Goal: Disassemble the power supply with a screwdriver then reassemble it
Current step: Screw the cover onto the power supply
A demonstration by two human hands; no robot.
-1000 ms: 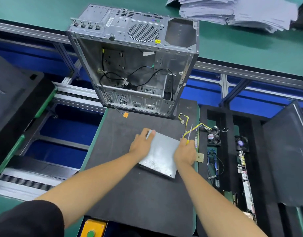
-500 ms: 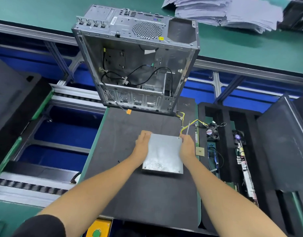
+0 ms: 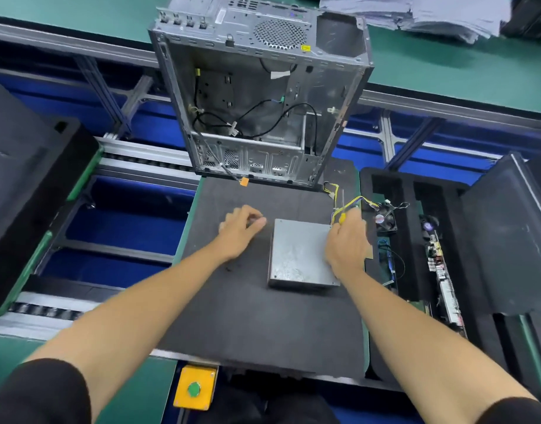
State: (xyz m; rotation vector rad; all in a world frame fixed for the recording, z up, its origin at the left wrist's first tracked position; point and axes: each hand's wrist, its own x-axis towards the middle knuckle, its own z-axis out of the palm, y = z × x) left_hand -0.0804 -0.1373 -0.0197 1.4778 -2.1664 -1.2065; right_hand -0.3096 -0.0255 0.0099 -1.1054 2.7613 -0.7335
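Observation:
The power supply [image 3: 298,255], a flat grey metal box, lies on the black mat [image 3: 257,319] with its yellow and black wires [image 3: 359,201] trailing off its far right corner. My right hand [image 3: 347,244] rests on the box's right edge and grips a yellow-handled screwdriver [image 3: 342,215], shaft pointing away from me. My left hand [image 3: 240,229] is on the mat just left of the box, apart from it, fingers curled with thumb and fingertips together. Blur hides whether it pinches something small.
An open, empty computer case [image 3: 260,96] stands at the mat's far edge with loose black cables inside. A black foam tray [image 3: 412,240] on the right holds fans and circuit boards. A yellow button box [image 3: 195,390] sits at the near edge. Papers [image 3: 415,10] lie far right.
The power supply was turned square on the mat. My left hand then let go of its left edge and moved left onto the mat. My right hand stayed at the right edge.

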